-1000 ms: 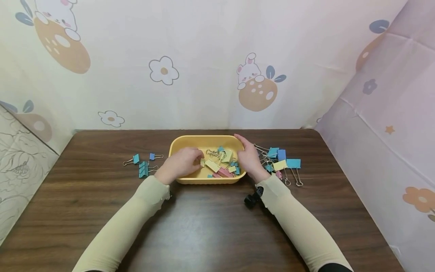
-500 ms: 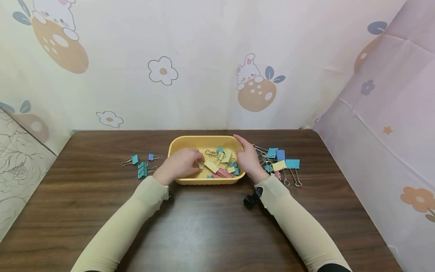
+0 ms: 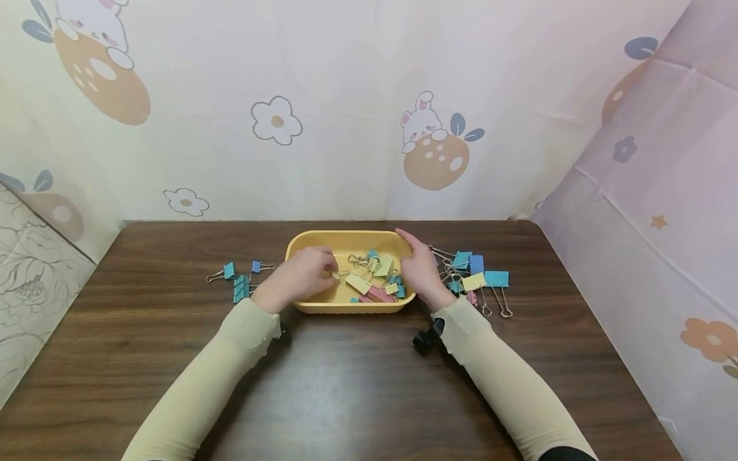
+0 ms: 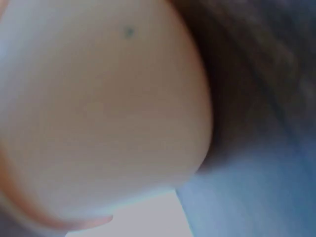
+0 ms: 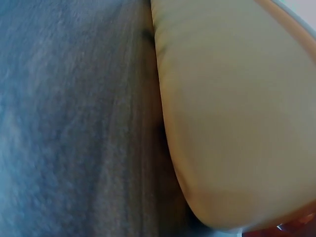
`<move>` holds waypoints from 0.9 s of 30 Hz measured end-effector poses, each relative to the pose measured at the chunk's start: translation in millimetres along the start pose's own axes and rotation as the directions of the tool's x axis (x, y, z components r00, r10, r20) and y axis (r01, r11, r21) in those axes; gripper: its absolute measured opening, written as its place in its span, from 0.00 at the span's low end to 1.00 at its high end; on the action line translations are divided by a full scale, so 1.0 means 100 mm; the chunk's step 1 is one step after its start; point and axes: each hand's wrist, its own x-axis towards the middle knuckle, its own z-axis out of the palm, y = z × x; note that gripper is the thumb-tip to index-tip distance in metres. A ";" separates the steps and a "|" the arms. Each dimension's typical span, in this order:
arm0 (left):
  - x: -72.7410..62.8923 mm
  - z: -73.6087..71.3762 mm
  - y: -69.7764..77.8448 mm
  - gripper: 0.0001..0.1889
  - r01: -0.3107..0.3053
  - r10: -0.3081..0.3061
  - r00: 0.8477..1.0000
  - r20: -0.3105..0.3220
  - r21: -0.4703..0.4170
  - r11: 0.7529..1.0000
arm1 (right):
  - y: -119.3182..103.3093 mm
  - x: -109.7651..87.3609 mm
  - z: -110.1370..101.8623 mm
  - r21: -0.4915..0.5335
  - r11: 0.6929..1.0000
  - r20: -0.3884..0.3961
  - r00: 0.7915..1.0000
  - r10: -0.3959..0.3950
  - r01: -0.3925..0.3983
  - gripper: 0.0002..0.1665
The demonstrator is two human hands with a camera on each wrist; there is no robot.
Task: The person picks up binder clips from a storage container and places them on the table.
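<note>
A yellow tray (image 3: 346, 308) is sitting toward twelve o'clock on the tabletop (image 3: 346, 384). Taking the tray as the clock, the left hand (image 3: 305, 274) is reaching in from nine, its fingers pinching a small pale clip (image 3: 336, 275) that they are mostly hiding. The right hand (image 3: 423, 274) is gripping the rim at three, thumb inside and fingers outside. Between two and five, yellow clips (image 3: 358, 283), pink clips (image 3: 380, 294) and teal ones are lying inside. Outside, three loose clips (image 3: 242, 289) are lying at nine and a mixed heap (image 3: 474, 280) at three.
</note>
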 end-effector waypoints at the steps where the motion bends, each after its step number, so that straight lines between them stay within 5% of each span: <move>1: -0.02 -0.03 -0.01 0.07 0.001 -0.001 1.000 -0.012 -0.013 1.000 | 0.00 0.00 0.00 -0.009 1.000 -0.004 1.000 -0.004 0.004 0.44; 8: -0.26 -0.34 -0.19 0.05 -0.081 0.064 0.982 -0.175 -0.095 0.992 | -0.02 -0.01 0.00 -0.039 0.999 -0.009 1.000 -0.027 0.027 0.46; 13: -0.55 -0.51 -0.40 0.04 -0.056 0.016 0.974 -0.227 -0.170 0.984 | -0.03 -0.01 0.00 -0.039 0.999 -0.012 1.000 -0.013 0.013 0.46; 21: -0.94 -0.53 -0.73 0.02 0.048 -0.090 0.969 -0.231 -0.181 0.982 | -0.02 -0.01 0.00 -0.032 0.999 -0.006 1.000 -0.003 0.003 0.45; 27: -1.02 -0.42 -0.83 0.03 0.091 -0.116 0.977 -0.179 -0.145 0.985 | -0.01 -0.02 0.00 -0.016 1.000 -0.011 1.000 -0.021 0.021 0.44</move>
